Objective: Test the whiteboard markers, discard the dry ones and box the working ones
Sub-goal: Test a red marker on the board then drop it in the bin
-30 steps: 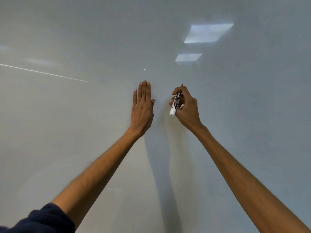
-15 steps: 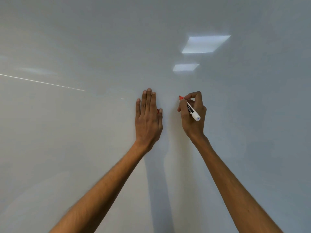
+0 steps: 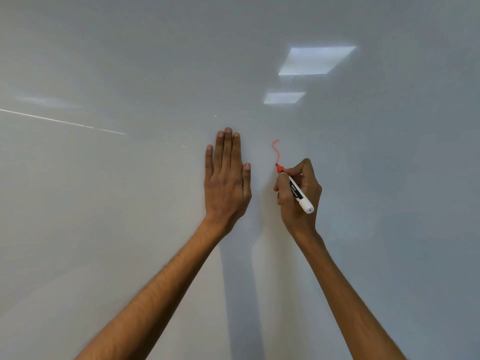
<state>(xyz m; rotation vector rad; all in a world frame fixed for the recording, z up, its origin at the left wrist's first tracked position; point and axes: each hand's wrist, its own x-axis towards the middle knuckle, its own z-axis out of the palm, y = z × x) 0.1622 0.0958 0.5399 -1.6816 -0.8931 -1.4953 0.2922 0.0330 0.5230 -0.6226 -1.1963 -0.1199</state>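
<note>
hands are numbering two, both reaching up to one whiteboard (image 3: 104, 203). the left hand (image 3: 226, 183) is lying flat against the board, fingers straight and close together, holding nothing. the right hand (image 3: 293, 213) is gripping the single marker (image 3: 296, 190) like a pen, thumb and fingers curled round the front of the barrel. the marker is sitting just to the right of the left hand, apart from it. it is tilting so that its red tip is pointing up and left and touching the board, while its blunt end is pointing down and right. it is uncapped, showing a white barrel, a black label with print too small to read, a red collar and tip, and a small blue dot on the end. one wavy red line (image 3: 276, 150) is running down the board to the tip. two bright rectangular reflections, a large one (image 3: 315, 61) and a smaller one (image 3: 284, 97) below it, are glowing above the right hand. one thin bright streak (image 3: 62, 122) is slanting across the left side.
</note>
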